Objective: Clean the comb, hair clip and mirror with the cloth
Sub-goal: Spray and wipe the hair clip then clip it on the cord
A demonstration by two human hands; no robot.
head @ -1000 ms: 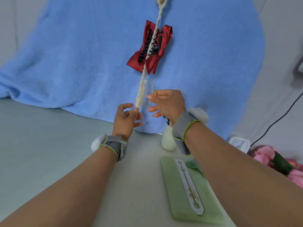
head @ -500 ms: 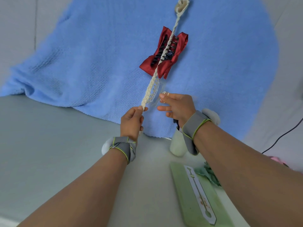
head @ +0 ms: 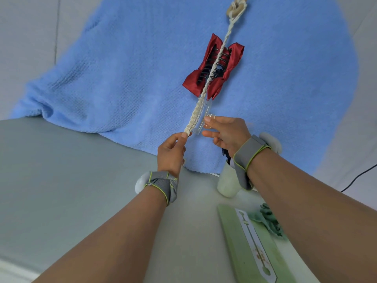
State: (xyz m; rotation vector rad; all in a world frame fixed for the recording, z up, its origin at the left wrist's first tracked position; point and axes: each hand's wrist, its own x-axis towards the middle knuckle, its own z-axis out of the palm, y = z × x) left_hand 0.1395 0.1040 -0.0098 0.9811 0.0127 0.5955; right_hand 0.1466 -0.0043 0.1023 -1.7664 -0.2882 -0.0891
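A cream braided cord (head: 219,56) hangs down over a blue towel (head: 126,74). A red bow hair clip (head: 226,68) with black teeth is clamped on the cord. Just below it a clear plastic hair clip (head: 203,117) sits at the cord. My left hand (head: 171,152) pinches the cord's lower end. My right hand (head: 225,133) pinches the clear clip's lever end between thumb and forefinger. A crumpled green cloth (head: 267,219) lies at the lower right beside my right forearm. A black comb (head: 224,153) sticks out of a white cup (head: 226,180), mostly hidden by my wrist.
A green flat case (head: 230,231) with a white patterned strip lies on the grey table (head: 61,180) at the lower right. A black cable (head: 359,178) runs at the far right edge. The towel drapes over the wall behind the table.
The view tilted up. My left hand closed onto the cord's end and pulled it taut. My right hand stays on the clear clip at the cord.
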